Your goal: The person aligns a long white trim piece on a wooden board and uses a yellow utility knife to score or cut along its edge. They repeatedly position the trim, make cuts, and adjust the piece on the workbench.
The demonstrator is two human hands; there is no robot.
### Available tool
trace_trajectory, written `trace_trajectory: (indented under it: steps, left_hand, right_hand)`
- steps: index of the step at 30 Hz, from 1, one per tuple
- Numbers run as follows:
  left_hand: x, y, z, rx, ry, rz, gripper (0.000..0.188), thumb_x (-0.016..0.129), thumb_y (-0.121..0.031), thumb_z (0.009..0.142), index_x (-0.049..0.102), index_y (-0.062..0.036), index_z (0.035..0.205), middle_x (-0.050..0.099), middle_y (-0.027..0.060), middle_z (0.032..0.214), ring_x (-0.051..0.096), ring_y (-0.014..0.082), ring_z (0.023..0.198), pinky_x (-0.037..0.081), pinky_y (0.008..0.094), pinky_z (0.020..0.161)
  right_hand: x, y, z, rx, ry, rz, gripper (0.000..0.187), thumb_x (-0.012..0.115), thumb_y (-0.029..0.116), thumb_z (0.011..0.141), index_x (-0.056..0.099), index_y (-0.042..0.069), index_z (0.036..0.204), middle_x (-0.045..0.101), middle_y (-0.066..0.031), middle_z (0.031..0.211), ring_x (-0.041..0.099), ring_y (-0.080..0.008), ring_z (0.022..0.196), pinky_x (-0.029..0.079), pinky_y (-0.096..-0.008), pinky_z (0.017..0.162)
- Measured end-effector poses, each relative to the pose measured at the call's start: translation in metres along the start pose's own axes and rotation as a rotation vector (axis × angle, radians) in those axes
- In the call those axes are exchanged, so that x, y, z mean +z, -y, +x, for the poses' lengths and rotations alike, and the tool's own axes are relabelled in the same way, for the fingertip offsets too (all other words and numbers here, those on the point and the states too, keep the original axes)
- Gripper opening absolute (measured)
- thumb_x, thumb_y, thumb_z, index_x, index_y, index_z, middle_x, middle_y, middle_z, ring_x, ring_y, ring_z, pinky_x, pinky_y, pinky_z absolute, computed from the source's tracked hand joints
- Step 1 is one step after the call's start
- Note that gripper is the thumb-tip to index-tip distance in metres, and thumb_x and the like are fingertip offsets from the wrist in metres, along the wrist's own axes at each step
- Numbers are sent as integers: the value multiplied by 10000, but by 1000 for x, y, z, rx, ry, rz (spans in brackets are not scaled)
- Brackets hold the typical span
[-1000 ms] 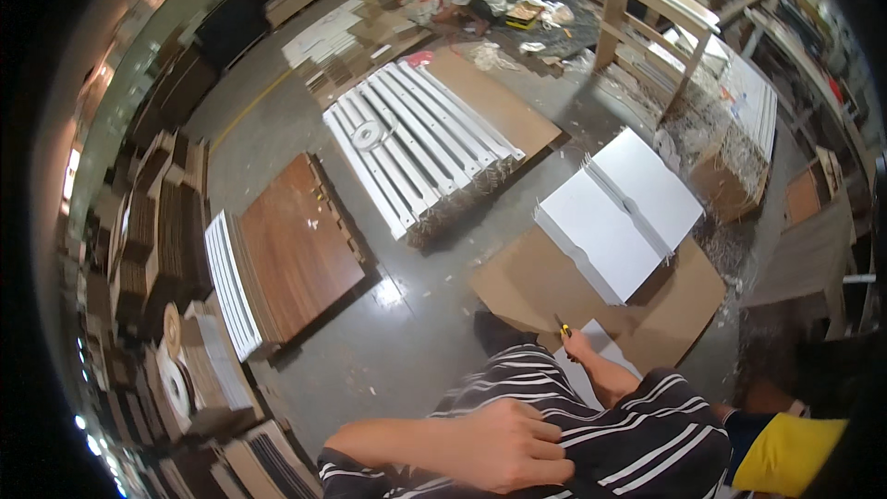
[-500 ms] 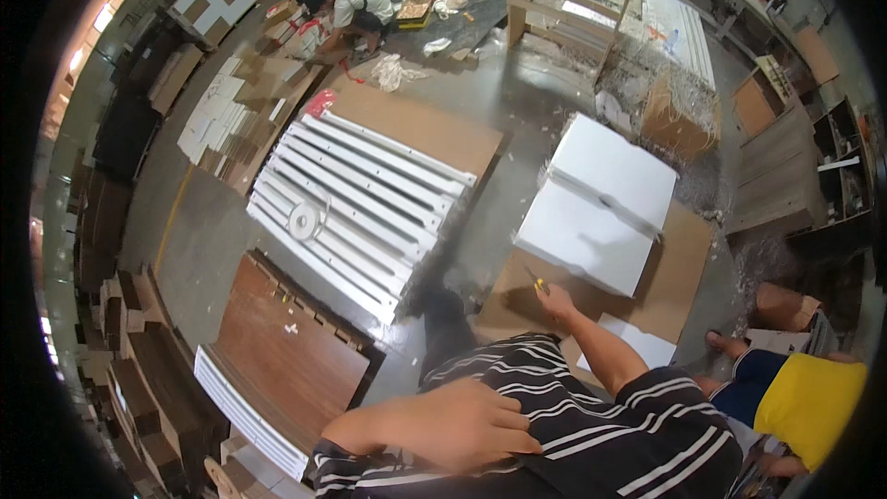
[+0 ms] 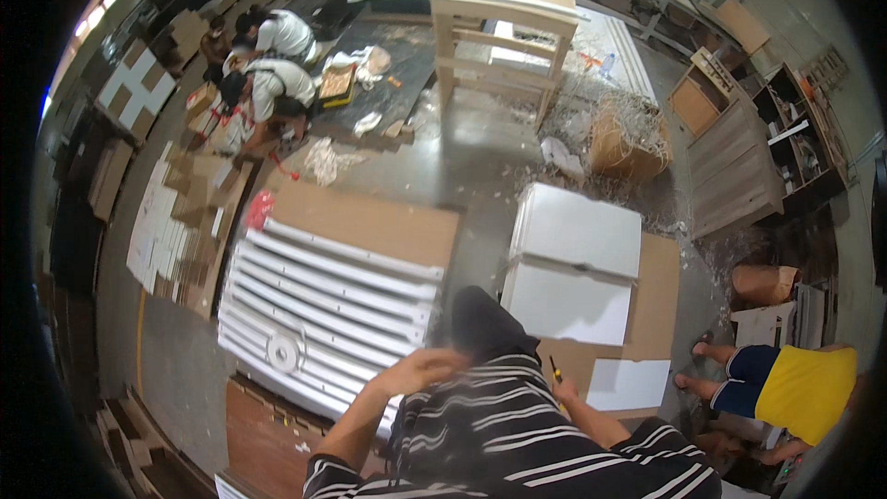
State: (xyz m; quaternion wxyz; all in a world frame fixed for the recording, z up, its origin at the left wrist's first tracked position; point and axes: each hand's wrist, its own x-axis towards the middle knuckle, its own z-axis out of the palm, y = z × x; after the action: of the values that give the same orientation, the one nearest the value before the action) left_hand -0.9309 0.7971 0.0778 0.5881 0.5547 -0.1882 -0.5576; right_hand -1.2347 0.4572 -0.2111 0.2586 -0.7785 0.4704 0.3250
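My right hand (image 3: 565, 392) is closed round a small yellow-and-black hand tool (image 3: 556, 373), its dark end pointing up; its exact kind is too small to tell. It is beside my body, near the stacked white panels (image 3: 565, 300) on a cardboard sheet (image 3: 656, 305). My left hand (image 3: 420, 371), slightly blurred, holds nothing; its fingers stretch toward my dark-trousered leg (image 3: 490, 323). Beyond it lies a row of long white slats (image 3: 337, 286) on another cardboard sheet (image 3: 370, 222). A white ring-shaped roll (image 3: 282, 351) rests on the slats.
A loose white panel (image 3: 630, 383) lies at my right. Beyond it is a person in a yellow shirt (image 3: 806, 397). A brown board (image 3: 273, 434) is at lower left. Ahead stands a wooden frame (image 3: 504, 32). Several people (image 3: 277, 83) crouch at far left, near stacked panels (image 3: 180, 231).
My view has shifted, and the floor items sit lower in it. My left hand has moved from across my torso toward my leg. My right hand, still holding the tool, has drawn back toward me.
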Motion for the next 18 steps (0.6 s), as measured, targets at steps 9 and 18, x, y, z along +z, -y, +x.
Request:
trace_trajectory:
  steps: [9,18]
  left_hand:
    - [-147,-71,165,-87,-142,67,359,585,-99,1030,586,-5,1376,683,120,1271,666,199,1091,526,356,951]
    - [-270,-202,320,-50,-296,186,328,596,-133,1023,622,-35,1335,722,134,1183,687,203,1021,547,343,859]
  right_hand:
    - [-77,146,85,79,187,124,609,460,487,1012,712,-67,1034,737,-224,881,728,-390,881,563,-475,814]
    - [-209,254,210,238,-151,361,534,539,473,985,623,-29,1144,678,-313,1138,645,-480,1106,509,-534,945]
